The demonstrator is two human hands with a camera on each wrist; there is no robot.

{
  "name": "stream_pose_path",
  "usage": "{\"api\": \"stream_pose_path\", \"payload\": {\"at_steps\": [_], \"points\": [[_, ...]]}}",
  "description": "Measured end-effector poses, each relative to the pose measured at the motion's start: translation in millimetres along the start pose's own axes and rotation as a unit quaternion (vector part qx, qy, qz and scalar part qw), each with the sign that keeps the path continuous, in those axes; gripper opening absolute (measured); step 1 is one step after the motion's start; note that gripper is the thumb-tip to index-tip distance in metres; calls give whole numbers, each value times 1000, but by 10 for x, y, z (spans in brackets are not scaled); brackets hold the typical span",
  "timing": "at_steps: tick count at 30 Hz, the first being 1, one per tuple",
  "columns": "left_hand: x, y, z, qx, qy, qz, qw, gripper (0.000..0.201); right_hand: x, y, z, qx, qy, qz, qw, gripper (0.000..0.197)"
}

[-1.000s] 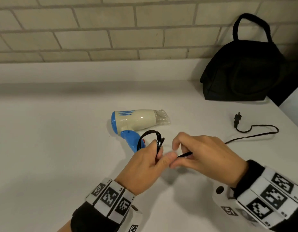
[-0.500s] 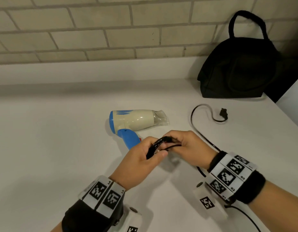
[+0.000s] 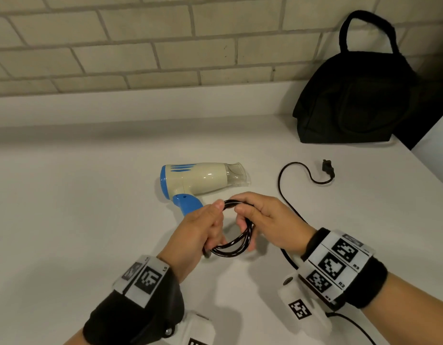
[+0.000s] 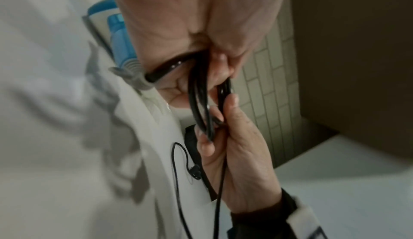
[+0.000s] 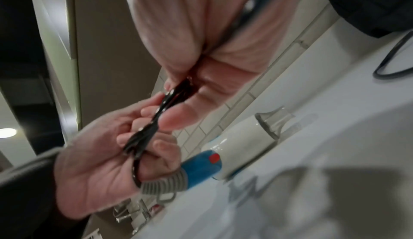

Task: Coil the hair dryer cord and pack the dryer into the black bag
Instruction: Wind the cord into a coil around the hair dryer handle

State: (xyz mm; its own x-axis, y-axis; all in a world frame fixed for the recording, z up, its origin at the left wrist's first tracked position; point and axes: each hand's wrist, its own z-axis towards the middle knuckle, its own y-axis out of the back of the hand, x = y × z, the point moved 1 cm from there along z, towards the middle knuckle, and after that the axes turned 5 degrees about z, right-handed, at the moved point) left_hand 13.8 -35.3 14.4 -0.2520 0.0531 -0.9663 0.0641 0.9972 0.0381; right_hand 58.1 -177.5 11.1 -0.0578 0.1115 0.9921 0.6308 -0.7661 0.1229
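A cream and blue hair dryer point(image 3: 203, 179) lies on its side on the white counter point(image 3: 66, 207), nozzle to the right. Its black cord point(image 3: 236, 246) is gathered in several loops just in front of the blue handle. My left hand point(image 3: 203, 232) grips the left side of the coil point(image 5: 143, 136), and my right hand point(image 3: 262, 220) holds its right side point(image 4: 201, 108) with curled fingers. The loose rest of the cord point(image 3: 282, 185) runs out from under my right hand to the plug point(image 3: 328, 168). The black bag point(image 3: 357, 95) stands at the back right.
A tiled wall point(image 3: 141, 46) with a white ledge runs along the back of the counter. The counter's right edge point(image 3: 429, 168) lies close behind the plug. More cord point(image 3: 352, 324) trails past my right wrist at the bottom.
The coil has grown into a wider ring held between both hands. The plug end has been drawn in from the right and now lies in a curl nearer the dryer.
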Motion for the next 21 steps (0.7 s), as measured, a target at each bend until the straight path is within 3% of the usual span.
{"api": "stream_pose_path", "payload": {"at_steps": [6, 12, 16, 21], "points": [[-37, -69, 23, 31, 55, -207, 976, 29, -91, -57, 89, -95, 57, -105, 988, 22], [-42, -48, 33, 15, 45, -262, 964, 31, -83, -127, 117, -127, 142, -222, 956, 35], [-80, -43, 16, -2, 47, -245, 968, 31, -32, -151, 104, -96, 130, -275, 948, 30], [-10, -29, -4, -43, 72, -230, 970, 40, 3, -84, 138, -39, 50, -225, 972, 27]]}}
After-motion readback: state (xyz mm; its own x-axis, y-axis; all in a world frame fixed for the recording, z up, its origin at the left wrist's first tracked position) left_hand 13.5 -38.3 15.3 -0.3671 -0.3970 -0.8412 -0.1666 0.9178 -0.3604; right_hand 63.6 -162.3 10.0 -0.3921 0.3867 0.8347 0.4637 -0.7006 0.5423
